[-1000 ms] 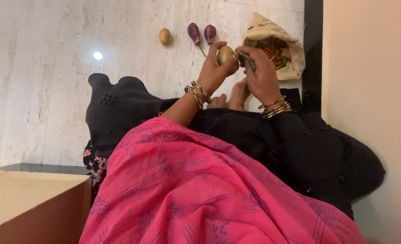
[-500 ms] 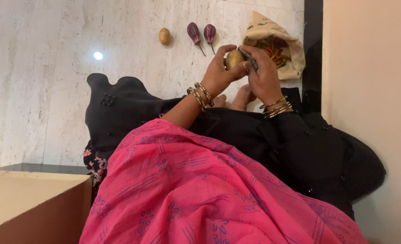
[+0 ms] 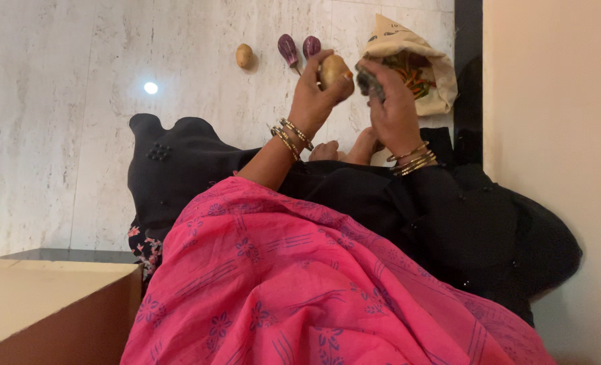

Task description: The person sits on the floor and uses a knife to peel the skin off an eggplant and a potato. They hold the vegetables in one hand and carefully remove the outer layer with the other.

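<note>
I had the left hand (image 3: 312,101) closed around a potato (image 3: 332,69), fingers wrapped over its top and the thumb pressed under it, so the potato sat raised just above the wrist bangles (image 3: 288,137). The right hand (image 3: 391,108) was clenched on a small dark tool (image 3: 368,80), which looked like a peeler, though I could not make out its blade. Half a second earlier the tool had lain against the potato; now a narrow gap showed between them, and the potato had lifted and tipped a little toward the two small purple aubergines (image 3: 299,49) on the floor behind it. I judged that one stroke had ended and the potato was being turned to offer a fresh side, with much of its skin still looking unpeeled from this angle.

Taking the potato as my landmark: a second potato (image 3: 244,55) lay on the pale stone floor (image 3: 77,101) well to its left, the aubergines just beyond it, and an open cloth bag (image 3: 442,74) of red and green vegetables close on its right, past the right hand. Below it spread black cloth (image 3: 449,223) and a pink printed shawl (image 3: 300,290).
</note>
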